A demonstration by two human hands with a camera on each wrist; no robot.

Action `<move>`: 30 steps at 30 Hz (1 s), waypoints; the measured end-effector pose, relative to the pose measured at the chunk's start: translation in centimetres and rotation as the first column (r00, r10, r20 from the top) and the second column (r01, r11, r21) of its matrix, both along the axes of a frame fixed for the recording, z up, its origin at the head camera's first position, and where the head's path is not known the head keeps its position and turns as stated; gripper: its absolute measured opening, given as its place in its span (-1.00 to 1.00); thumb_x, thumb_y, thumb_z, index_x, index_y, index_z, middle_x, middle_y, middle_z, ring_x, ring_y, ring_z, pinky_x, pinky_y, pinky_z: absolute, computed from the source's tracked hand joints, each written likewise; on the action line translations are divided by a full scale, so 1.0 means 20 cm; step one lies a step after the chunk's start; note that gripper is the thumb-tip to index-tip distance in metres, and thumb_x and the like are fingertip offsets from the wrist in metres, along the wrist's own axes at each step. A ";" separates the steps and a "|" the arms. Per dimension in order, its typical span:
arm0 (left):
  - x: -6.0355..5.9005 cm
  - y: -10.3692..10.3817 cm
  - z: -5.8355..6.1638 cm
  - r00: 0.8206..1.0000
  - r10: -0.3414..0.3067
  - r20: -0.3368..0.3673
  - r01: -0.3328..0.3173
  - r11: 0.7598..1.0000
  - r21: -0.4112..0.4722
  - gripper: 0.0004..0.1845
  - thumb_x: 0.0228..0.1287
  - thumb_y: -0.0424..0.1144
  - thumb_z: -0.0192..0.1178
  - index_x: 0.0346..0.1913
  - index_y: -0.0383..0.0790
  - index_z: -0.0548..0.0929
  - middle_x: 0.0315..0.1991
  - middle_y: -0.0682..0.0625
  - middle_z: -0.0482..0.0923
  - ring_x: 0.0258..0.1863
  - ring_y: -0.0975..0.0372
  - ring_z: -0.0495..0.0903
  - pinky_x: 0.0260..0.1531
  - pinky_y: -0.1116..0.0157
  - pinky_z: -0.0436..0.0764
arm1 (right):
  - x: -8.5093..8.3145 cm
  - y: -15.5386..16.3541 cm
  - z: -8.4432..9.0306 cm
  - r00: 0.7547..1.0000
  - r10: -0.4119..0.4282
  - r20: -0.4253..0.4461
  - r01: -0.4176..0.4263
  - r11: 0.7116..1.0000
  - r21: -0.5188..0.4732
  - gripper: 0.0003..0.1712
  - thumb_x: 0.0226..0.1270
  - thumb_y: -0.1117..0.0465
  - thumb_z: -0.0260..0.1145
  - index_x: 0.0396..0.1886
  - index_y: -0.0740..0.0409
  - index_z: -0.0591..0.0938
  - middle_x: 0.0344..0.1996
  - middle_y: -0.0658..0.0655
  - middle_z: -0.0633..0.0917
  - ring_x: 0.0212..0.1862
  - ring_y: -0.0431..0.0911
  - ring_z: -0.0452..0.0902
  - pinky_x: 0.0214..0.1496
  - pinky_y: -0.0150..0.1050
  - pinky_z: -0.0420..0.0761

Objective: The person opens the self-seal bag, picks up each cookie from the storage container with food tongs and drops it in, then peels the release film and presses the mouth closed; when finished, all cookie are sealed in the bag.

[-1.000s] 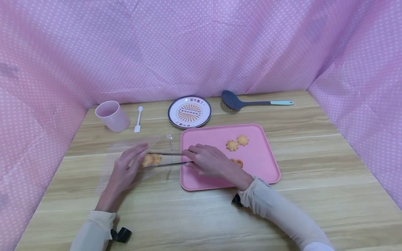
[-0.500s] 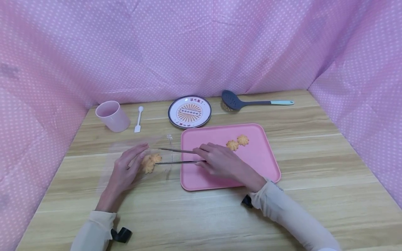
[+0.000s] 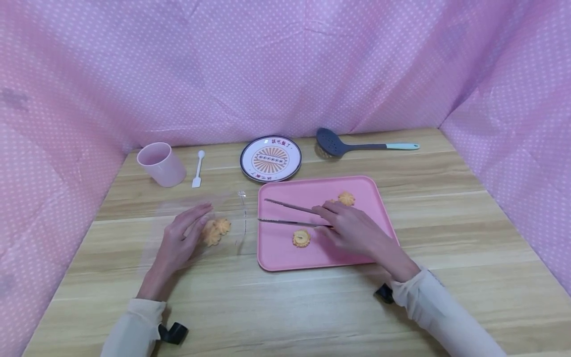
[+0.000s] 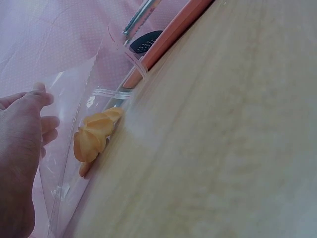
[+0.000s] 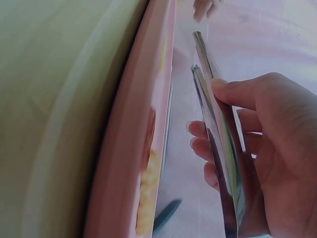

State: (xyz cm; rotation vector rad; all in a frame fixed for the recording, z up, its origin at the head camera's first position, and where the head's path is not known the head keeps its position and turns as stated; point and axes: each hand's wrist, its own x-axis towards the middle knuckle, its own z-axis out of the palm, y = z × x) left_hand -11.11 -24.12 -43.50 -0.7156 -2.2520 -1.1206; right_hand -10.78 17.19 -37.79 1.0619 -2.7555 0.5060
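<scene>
The right hand [image 3: 352,230] is holding open tongs [image 3: 290,214] above a crumbly cookie [image 3: 301,238]; pinching its edges gently looks safest. Left fingers [image 3: 192,220] are resting flat on the floppy bag [image 3: 196,228].

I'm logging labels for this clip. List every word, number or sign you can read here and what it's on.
Round plate: red characters along its upper and lower rim, too small and blurred to read.
Pink cup, white spoon, slotted ladle, pink tray, clear bag, tongs: no text visible.
</scene>
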 end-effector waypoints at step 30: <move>0.00 0.00 0.00 1.000 -0.002 0.021 0.002 1.000 -0.014 -0.52 0.17 -0.74 0.26 0.15 -0.37 0.72 0.16 -0.24 0.67 0.19 -0.18 0.59 0.34 0.42 0.37 | 0.16 0.47 -0.06 0.977 -0.211 -0.039 0.208 0.976 -0.055 -0.52 0.21 0.35 0.45 0.16 0.32 0.66 -0.11 0.25 0.70 -0.11 0.18 0.66 -0.14 0.20 0.70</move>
